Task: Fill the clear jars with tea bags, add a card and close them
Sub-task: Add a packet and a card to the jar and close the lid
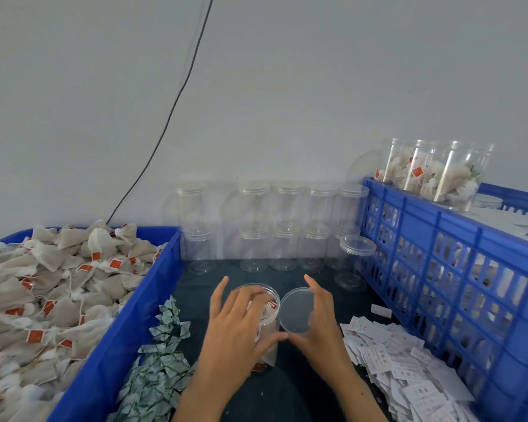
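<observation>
Clear jar (pixel 264 318) sits low centre of frame on the dark desk (pixel 314 388), upright, long axis vertical, mouth open, tea bags visible inside.

Largest first:
- Blue tub (pixel 128 318), left of frame, heaped with loose tea bags (pixel 43 287).
- Blue crate (pixel 445 269), right of frame, a few filled jars (pixel 433 172) standing on its top edge.
- Empty jars (pixel 275 226) stacked two high along the back wall, mid frame.
- White cards (pixel 409 363) in a loose pile, lower right. Green-white sachets (pixel 159 367), lower left of centre.
- Left hand (pixel 241 327) wrapped on the jar, fingers (pixel 250 295) draped over the rim, thumb round the near side. Holding it.
- Right hand (pixel 320 324) cupping the lid (pixel 297 309), fingers fairly wide, curled round its right edge. Lid looks tilted, facing camera.

Key relation: lid is just right of the jar mouth, nearly touching the rim, about the same height. Right hand is the nearer one to the lid; the left fingers partly cover the opening.

Judgement: closing step. The lid needs to go left and level out over the mouth, and the left fingers must clear the rim first. Can't tell if a card is already inside.
</observation>
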Motion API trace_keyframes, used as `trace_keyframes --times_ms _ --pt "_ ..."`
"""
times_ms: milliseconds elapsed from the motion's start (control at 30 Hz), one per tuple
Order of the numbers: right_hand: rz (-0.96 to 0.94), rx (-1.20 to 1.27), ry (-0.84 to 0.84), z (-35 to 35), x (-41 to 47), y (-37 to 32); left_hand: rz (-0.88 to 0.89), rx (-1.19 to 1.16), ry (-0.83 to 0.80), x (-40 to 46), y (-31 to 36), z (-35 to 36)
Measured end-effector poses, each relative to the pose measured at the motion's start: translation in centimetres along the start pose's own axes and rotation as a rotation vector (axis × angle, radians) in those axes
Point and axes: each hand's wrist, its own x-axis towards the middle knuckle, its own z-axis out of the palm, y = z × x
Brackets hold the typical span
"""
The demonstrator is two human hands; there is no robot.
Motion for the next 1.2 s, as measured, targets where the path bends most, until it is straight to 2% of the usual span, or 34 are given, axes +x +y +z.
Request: trace_keyframes --times_ms 100,200,267,467,533,667,733,833,933,1067,1200 --pt "-0.012 -0.008 -0.007 0.4 -0.1 0.2 0.037 0.12 -0.208 1.2 0.6 -0.5" --pt "-0.008 0.007 -0.01 0.4 0.0 0.4 -0.017 0.074 -0.403 1.9 0.1 -0.3" --pt "0.002 0.042 -0.021 0.4 0.0 0.5 -0.044 0.033 -0.437 2.1 -0.4 0.0" --pt "0.008 0.096 -0.089 0.2 -0.1 1.1 -0.074 0.138 -0.561 3.4 -0.7 -0.5" --pt "0.009 0.11 -0.12 -0.2 0.0 1.3 -0.11 0.072 -0.516 3.1 -0.9 -0.9" --pt "0.023 0.142 -0.198 -1.5 0.2 0.8 -0.208 -0.239 -0.105 0.8 -1.7 -1.4" --pt "0.035 0.171 -0.201 -2.2 0.3 0.4 -0.363 -0.445 -0.005 -0.6 -1.9 -0.8" --pt "0.068 0.285 -0.177 -2.9 0.2 -0.4 -0.573 -0.724 0.023 -2.2 -1.8 1.1" --pt "0.071 0.411 -0.148 -2.8 0.5 -1.9 -0.676 -0.934 -0.004 -3.3 -1.8 3.3" --pt "0.065 0.482 -0.125 -1.1 1.1 -4.2 -0.711 -1.056 -0.119 -4.4 -1.5 5.2" --pt "0.019 0.337 -0.188 0.4 2.0 -6.1 -0.732 -1.089 -0.134 -4.5 -1.7 5.3"
